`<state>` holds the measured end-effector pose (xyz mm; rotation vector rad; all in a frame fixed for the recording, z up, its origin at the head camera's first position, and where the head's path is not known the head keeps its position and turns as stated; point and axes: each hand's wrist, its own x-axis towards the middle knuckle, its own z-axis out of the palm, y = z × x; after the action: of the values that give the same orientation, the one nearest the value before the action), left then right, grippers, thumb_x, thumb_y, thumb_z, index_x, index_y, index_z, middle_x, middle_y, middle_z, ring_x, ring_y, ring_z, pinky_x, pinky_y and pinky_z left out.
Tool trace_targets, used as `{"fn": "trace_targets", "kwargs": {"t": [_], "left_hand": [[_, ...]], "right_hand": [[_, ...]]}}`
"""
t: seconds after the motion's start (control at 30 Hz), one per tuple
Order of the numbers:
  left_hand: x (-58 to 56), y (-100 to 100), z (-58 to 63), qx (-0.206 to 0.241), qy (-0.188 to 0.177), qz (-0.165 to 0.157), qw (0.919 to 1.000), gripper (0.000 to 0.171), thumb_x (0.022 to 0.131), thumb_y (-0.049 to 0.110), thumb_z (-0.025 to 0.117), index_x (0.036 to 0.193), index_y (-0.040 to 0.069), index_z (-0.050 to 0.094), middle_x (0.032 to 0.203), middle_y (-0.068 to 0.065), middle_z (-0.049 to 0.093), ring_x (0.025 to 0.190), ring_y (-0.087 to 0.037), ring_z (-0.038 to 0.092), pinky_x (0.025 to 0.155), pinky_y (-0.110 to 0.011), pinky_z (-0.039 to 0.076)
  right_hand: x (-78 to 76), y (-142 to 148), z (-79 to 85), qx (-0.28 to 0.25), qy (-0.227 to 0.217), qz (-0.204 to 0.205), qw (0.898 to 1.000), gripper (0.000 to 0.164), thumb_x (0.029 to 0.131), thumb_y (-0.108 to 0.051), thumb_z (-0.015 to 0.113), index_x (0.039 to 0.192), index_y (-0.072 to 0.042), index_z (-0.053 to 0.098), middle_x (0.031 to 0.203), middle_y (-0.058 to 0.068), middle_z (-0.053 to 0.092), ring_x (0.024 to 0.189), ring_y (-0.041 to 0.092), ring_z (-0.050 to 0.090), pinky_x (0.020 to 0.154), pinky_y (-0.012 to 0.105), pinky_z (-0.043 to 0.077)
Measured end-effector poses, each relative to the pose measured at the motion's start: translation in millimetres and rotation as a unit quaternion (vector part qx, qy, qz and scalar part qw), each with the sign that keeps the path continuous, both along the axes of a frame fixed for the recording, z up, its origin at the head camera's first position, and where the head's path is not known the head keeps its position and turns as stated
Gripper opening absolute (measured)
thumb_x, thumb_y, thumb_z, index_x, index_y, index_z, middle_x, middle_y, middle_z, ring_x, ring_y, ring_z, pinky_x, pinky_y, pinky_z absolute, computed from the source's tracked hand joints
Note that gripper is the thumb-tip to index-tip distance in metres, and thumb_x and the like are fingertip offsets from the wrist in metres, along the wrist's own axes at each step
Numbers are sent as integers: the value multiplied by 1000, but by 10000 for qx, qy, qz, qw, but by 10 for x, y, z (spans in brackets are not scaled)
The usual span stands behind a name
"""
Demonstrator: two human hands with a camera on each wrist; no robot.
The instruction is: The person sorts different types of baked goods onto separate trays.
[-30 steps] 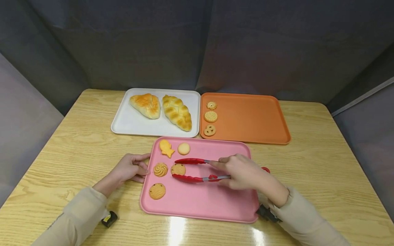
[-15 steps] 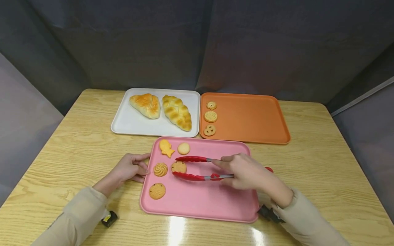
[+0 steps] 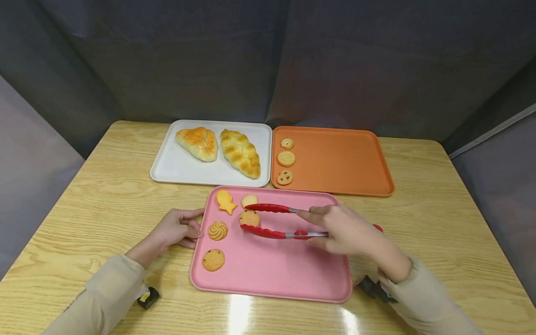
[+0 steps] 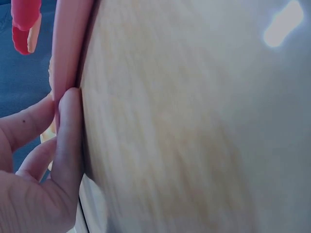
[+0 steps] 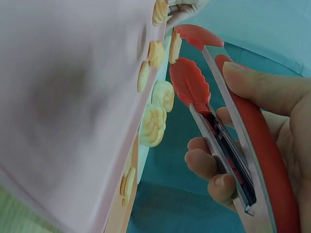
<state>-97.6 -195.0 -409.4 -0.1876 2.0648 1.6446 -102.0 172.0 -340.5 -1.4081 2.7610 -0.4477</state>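
My right hand [image 3: 347,230] grips red-and-metal tongs [image 5: 262,160]. A chocolate chip cookie [image 3: 249,218] is between the tongs' red tips, raised off the pink tray [image 3: 276,274] in the right wrist view. My left hand [image 3: 176,229] pinches the tray's left rim, thumb and fingers on either side of it in the left wrist view [image 4: 53,160]. On the tray lie a fish-shaped cookie [image 3: 226,201], a swirl cookie [image 3: 218,231], another chocolate chip cookie [image 3: 213,260] and a plain round cookie [image 3: 249,200], partly covered by the upper tong tip.
Behind the pink tray stands a white tray [image 3: 184,174] with two breads, one triangular [image 3: 198,143] and one braided [image 3: 240,153]. To its right, an orange tray [image 3: 335,160] bears three small cookies [image 3: 286,158] along its left side. Dark curtains [image 3: 268,60] close off the back.
The right hand and tongs have moved up and to the right in the head view, carrying the chocolate chip cookie off its spot beside the swirl cookie. My left hand has stayed put.
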Motion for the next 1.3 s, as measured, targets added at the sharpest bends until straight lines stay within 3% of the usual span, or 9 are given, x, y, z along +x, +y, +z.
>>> {"fn": "trace_targets", "kwargs": {"t": [0.23, 0.5, 0.57, 0.73, 0.93, 1.1, 1.2, 1.3], "left_hand": [[-1, 1, -1, 20, -42, 40, 10000, 64, 77, -11, 59, 136, -3, 36, 75, -13, 58, 57, -16, 61, 58, -37, 58], [-1, 5, 9, 28, -51, 25, 10000, 65, 77, -11, 59, 136, -3, 35, 74, -11, 58, 56, -16, 60, 58, -36, 58], [0, 5, 12, 31, -48, 15, 10000, 64, 77, -11, 59, 137, -3, 35, 73, -10, 58, 57, -16, 61, 58, -36, 58], [5, 0, 13, 44, -26, -8, 10000, 63, 78, -11, 59, 136, -3, 35, 73, -10, 58, 57, -16, 61, 58, -37, 58], [4, -1, 14, -25, -31, 13, 10000, 63, 79, -11, 58, 137, -3, 35, 75, -10, 58, 57, -16, 60, 58, -37, 58], [2, 0, 19, -44, -35, 6, 10000, 62, 79, -10, 58, 137, -3, 35, 75, -11, 58, 57, -16, 60, 58, -36, 58], [0, 3, 21, -45, -31, -2, 10000, 62, 79, -11, 58, 136, -3, 35, 75, -11, 58, 57, -16, 60, 58, -36, 58], [0, 6, 24, -46, -37, -1, 10000, 63, 79, -11, 58, 137, -3, 35, 75, -12, 58, 57, -16, 60, 57, -37, 58]], "right_hand": [[-12, 74, 50, -15, 110, -150, 9998, 48, 73, -19, 74, 116, -3, 63, 93, 6, 66, 51, 3, 41, 46, 16, 40], [0, 183, 104, -106, 200, -481, 9986, 49, 69, -14, 75, 114, -1, 64, 99, 18, 66, 61, 14, 59, 48, 23, 46], [-2, 211, 112, -166, 288, -496, 9982, 49, 68, -15, 77, 113, -1, 64, 96, 16, 66, 60, 12, 58, 48, 23, 45], [-21, 271, 146, -282, 375, -480, 9977, 48, 67, -13, 76, 113, -2, 65, 92, 9, 66, 45, 0, 33, 40, 15, 31], [-59, 343, 177, -309, 424, -526, 9972, 50, 67, -11, 76, 115, -2, 63, 95, 12, 66, 44, -2, 31, 39, 16, 30], [-108, 417, 188, -290, 421, -673, 9964, 52, 67, -12, 76, 117, -4, 62, 95, 19, 66, 39, -1, 37, 37, 16, 27], [-139, 462, 198, -334, 429, -719, 9959, 52, 67, -10, 76, 117, -4, 63, 92, 20, 67, 49, 12, 56, 35, 16, 23], [-163, 498, 216, -351, 343, -793, 9956, 50, 67, -9, 76, 116, -3, 63, 94, 19, 66, 50, 13, 56, 34, 16, 22]]}}
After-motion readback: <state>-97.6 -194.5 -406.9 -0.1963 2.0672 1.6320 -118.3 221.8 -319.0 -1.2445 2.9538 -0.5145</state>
